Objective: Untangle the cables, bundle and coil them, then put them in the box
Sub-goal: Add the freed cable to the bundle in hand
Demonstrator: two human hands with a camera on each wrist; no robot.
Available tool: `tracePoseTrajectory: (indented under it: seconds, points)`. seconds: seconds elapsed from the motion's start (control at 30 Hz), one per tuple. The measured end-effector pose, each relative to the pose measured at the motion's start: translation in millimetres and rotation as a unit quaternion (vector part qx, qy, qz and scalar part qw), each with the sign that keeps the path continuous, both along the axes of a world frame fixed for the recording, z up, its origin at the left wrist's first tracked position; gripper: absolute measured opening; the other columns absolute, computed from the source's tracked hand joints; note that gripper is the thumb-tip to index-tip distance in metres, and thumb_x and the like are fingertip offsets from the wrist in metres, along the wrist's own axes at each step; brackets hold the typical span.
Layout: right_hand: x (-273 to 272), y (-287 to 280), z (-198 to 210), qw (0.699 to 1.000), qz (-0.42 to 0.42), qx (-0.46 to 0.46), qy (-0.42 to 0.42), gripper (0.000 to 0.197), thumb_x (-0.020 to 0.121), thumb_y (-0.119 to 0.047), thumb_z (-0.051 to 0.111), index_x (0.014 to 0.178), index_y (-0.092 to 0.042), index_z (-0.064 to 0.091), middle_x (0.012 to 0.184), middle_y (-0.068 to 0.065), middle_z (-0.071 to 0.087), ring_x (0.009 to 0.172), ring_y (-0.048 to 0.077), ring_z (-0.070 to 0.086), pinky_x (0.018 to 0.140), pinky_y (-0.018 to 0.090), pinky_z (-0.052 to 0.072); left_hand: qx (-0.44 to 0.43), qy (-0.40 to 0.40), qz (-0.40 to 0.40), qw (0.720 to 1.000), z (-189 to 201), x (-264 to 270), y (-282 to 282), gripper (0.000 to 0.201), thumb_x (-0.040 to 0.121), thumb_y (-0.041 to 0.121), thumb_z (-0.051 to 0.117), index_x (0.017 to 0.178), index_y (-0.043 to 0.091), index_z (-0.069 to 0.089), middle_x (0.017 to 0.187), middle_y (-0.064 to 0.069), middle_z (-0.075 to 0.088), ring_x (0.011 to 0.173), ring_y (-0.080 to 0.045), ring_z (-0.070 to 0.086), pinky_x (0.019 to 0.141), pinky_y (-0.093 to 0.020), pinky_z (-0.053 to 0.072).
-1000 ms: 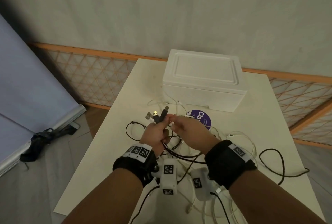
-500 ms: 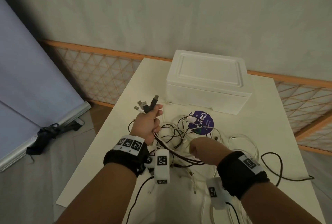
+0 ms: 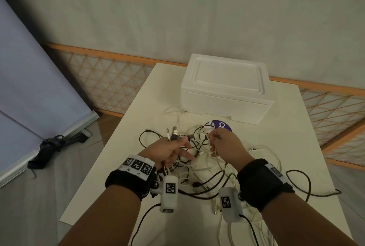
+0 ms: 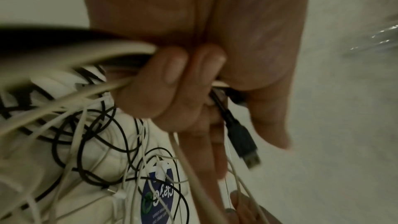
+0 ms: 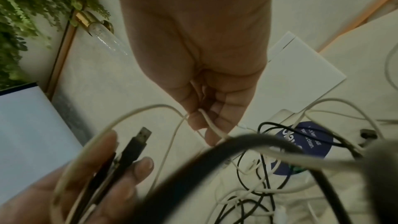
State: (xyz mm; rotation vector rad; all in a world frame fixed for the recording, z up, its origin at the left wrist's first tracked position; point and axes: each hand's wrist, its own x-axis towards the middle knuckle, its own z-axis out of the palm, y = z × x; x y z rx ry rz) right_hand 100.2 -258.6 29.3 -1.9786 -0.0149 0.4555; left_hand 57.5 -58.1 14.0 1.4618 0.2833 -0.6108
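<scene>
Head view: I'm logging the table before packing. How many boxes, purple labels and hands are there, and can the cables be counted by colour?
Box: 1
Purple label: 1
Hands: 2, left hand and right hand
Cables: black and white, too tangled to count
Total: 4, cables aside

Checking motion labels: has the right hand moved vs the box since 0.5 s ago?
Yes. The right hand has gone forward, toward the white box; it now pinches a white cable at the purple sticker.
</scene>
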Motion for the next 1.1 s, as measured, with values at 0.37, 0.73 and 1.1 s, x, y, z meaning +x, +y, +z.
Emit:
tracePoseTrajectory:
  seconds: [0.37, 0.73, 1.1]
  points:
    - [18, -25, 15, 0.986, -0.066, -0.102, -0.115, 0.018, 0.092, -0.014, 0.047, 0.085, -0.005, 0.061, 0.077, 0.005, 0.060, 0.068, 0.013, 0.052, 0.060, 0.024, 0.039, -0.175, -0.078, 0.078, 0.978, 8, 1, 33, 0.040, 0.054, 0.033, 0.090, 0.064, 0.014, 0.056, 0.046, 0.006, 0.045, 0.032, -0.003, 0.039, 0.033, -0.016, 0.034]
    - [18, -97, -32, 0.874, 0.061, -0.483, -0.015, 0.024, 0.082, -0.033, 0.053, 0.095, -0.017, 0.065, 0.104, 0.003, 0.065, 0.099, 0.023, 0.060, 0.076, 0.028, 0.044, -0.142, 0.043, 0.483, 0.863, -50, 8, 97, 0.035, 0.099, 0.039, 0.045, 0.070, 0.021, 0.039, 0.043, 0.010, 0.045, 0.025, -0.004, 0.023, 0.031, -0.010, 0.020]
    - [11, -22, 7, 0.841, 0.128, -0.452, -0.266, 0.033, 0.081, -0.034, 0.049, 0.110, -0.029, 0.063, 0.116, -0.004, 0.059, 0.108, 0.020, 0.055, 0.095, 0.040, 0.040, -0.081, -0.029, 0.298, 0.951, -16, 15, 18, 0.035, 0.096, 0.039, 0.053, 0.068, 0.019, 0.045, 0.047, 0.008, 0.034, 0.032, -0.007, 0.024, 0.032, -0.020, 0.020]
